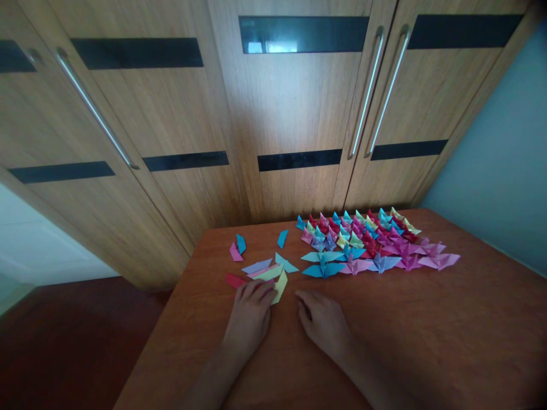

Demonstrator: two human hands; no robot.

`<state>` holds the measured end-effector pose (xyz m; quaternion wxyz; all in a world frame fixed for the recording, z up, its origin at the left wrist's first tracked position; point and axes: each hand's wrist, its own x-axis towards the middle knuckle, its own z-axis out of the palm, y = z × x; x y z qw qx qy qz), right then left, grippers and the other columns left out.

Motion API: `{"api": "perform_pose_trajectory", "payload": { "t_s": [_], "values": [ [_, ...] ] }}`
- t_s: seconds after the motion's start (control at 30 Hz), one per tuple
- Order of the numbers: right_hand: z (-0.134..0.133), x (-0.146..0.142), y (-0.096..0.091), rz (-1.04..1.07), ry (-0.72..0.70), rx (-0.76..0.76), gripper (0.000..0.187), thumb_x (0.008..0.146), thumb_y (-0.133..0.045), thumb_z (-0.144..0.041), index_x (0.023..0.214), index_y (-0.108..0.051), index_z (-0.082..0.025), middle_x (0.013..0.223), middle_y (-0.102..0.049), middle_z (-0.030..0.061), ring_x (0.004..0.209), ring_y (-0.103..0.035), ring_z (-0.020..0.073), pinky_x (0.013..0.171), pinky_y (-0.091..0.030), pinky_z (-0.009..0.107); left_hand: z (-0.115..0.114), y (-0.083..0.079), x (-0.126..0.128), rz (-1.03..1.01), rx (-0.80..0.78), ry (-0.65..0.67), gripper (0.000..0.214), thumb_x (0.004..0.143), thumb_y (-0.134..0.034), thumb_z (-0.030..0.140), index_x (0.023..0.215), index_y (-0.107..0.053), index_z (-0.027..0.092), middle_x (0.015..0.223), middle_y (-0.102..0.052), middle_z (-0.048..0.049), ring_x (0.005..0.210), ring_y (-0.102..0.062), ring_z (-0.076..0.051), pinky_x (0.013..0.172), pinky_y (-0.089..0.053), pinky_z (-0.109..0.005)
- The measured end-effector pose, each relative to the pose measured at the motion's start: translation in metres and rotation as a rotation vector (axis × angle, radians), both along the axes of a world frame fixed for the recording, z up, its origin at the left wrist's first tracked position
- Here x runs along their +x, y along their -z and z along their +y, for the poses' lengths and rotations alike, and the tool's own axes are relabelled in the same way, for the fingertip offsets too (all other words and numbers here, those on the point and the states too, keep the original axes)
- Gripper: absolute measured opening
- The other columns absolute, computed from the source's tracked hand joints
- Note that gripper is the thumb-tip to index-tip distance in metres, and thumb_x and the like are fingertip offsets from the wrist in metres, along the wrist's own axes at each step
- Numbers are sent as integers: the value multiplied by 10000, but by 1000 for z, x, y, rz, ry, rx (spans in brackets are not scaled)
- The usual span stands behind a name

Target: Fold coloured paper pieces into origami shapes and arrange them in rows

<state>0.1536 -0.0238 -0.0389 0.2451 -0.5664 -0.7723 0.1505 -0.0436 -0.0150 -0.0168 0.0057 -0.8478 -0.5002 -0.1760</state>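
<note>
My left hand (252, 310) reaches over a loose group of folded paper pieces, its fingers curled at a pale yellow folded paper piece (281, 286). Partly under those fingers lies a red folded piece (235, 280). Just beyond are a light green piece (269, 273), a lavender piece (257, 266) and a mint piece (286, 263). To the right, my right hand (325, 323) rests on the table with its fingers curled in, and no paper shows in it. Beyond it stand rows of folded paper cranes (325, 269) in pink, blue, red, yellow and green.
The brown wooden table (427, 330) meets a wooden wardrobe (294, 193) with long metal handles (94, 108). A blue piece (282, 238), another blue piece (241, 244) and a pink piece (235, 252) lie farther back. A pale wall (504, 159) borders the right side.
</note>
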Motion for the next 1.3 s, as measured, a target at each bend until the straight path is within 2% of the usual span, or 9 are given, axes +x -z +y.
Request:
{"api": "perform_pose_trajectory", "payload": {
  "t_s": [0.17, 0.37, 0.5, 0.67, 0.9, 1.07, 1.13, 1.2, 1.3],
  "values": [
    [-2, 5, -1, 24, -2, -31, 323, 853, -405, -165, 1063, -643, -229, 1053, -675, 50, 937, -625, 178, 847, -462, 289, 0, 0, -3, -52, 39, -45, 345, 796, -489, 69, 1032, -661, 252, 1124, -654, -46, 1074, -509, -249, 916, -368, -412],
    [-2, 5, -3, 27, -5, -25, 305, 854, -406, -158, 1017, -652, -236, 1024, -677, 38, 928, -621, 171, 824, -460, 277, -5, -3, 11, 53, 26, -207, 253, 848, -534, 325, 1058, -625, 217, 1010, -599, -84, 943, -518, -264, 801, -388, -397],
    [-3, 5, -3, 47, -11, -20, 298, 861, -405, -161, 1006, -654, -236, 1013, -677, 37, 916, -621, 169, 826, -456, 272, -6, -3, 15, 111, -1, -230, 176, 855, -514, 266, 973, -632, 211, 982, -575, -76, 922, -513, -255, 781, -381, -383],
    [-3, 6, -4, 47, -12, -19, 291, 858, -411, -160, 993, -657, -236, 998, -678, 28, 895, -622, 157, 814, -456, 262, -4, -2, 13, 62, -16, -218, 150, 844, -515, 224, 956, -615, 209, 993, -573, -66, 935, -511, -249, 793, -384, -370],
    [0, 7, -1, 140, 14, -27, 253, 861, -432, -206, 1000, -640, -239, 867, -678, 12, 779, -621, 151, 734, -456, 253, -1, 2, 8, -110, -89, -135, 135, 840, -471, 122, 810, -575, 202, 835, -619, -40, 827, -541, -232, 734, -410, -347],
    [2, 8, 0, 293, -21, -55, 336, 788, -569, -240, 1124, -583, -240, 880, -650, -3, 686, -576, 127, 672, -452, 234, -2, 0, 10, -290, -173, 14, 182, 851, -467, 127, 889, -621, 216, 892, -631, -46, 861, -552, -213, 775, -435, -328],
    [3, 8, -2, 349, -67, -57, 253, 796, -574, -249, 1044, -617, -231, 891, -641, 1, 688, -563, 120, 662, -444, 223, -4, -2, 12, -318, -206, 78, 204, 857, -464, 135, 906, -641, 224, 882, -629, -45, 872, -551, -208, 784, -434, -323],
    [3, 9, -4, 370, -94, -54, 126, 830, -548, -270, 856, -652, -203, 790, -624, 3, 669, -546, 121, 633, -423, 214, -6, -5, 15, -331, -234, 110, 200, 865, -463, 158, 878, -653, 223, 849, -626, -45, 854, -550, -205, 783, -431, -326],
    [3, 11, -7, 381, -101, -59, 259, 858, -530, -299, 650, -615, -172, 661, -579, -5, 616, -517, 112, 587, -384, 205, -7, -7, 17, -391, -271, 117, 185, 869, -476, 204, 823, -656, 210, 839, -632, -51, 845, -558, -203, 784, -429, -324]
  ]
}}
